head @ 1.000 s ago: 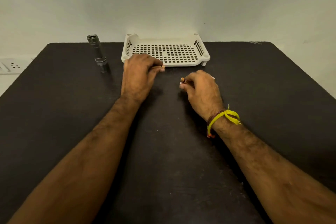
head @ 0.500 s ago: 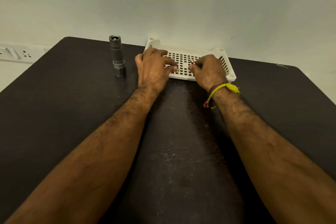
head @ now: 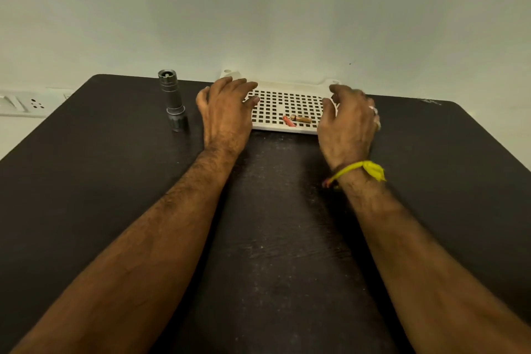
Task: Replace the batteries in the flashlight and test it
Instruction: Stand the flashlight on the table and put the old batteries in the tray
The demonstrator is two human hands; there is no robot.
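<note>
A grey metal flashlight (head: 173, 100) stands upright on the dark table, left of a white perforated tray (head: 287, 86) at the table's far edge. Two small batteries lie in the tray near its front rim: a red one (head: 288, 121) and a brownish one (head: 301, 119), touching each other. My left hand (head: 227, 112) hovers over the tray's left end with fingers spread and holds nothing. My right hand (head: 347, 121) is over the tray's right end, fingers loosely bent, empty, just right of the batteries.
The dark table (head: 273, 238) runs from the tray toward me between my forearms. A white wall socket (head: 26, 103) sits on the wall at the far left. A yellow band (head: 359, 171) is tied round my right wrist.
Both hands moved from the table middle up to the tray. The batteries they held now lie in the tray, and both hands have let go and spread apart.
</note>
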